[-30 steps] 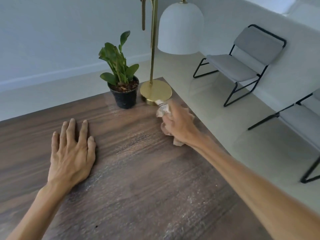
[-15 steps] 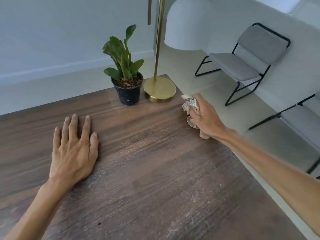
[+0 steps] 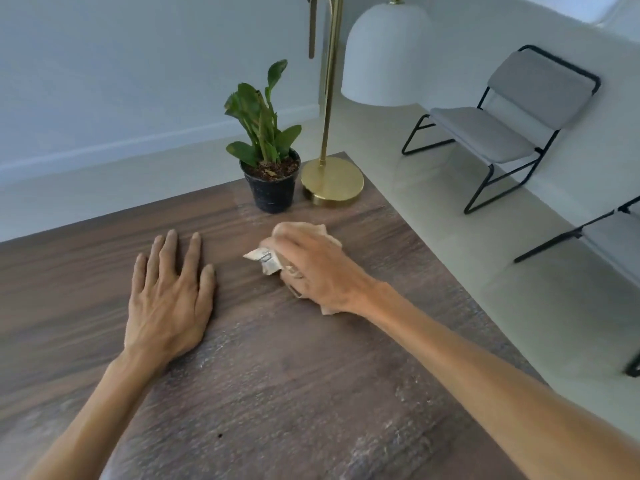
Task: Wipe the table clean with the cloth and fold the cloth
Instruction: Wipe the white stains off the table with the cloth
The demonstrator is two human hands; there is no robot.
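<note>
The right hand [image 3: 317, 268] grips a bunched cloth [image 3: 265, 259] pressed against the table [image 3: 277, 393]. Just to its left, the left hand [image 3: 169, 299] lies open and flat, palm down.

Cloth [image 3: 266, 259] mostly hidden under right hand [image 3: 318, 268]; lamp [image 3: 384, 53] top cropped.

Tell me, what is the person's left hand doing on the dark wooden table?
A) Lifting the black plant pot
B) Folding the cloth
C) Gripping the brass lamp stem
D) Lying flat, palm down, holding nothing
D: the left hand lies flat with fingers spread on the dark wooden table, while the right hand clutches the crumpled beige cloth.
</note>
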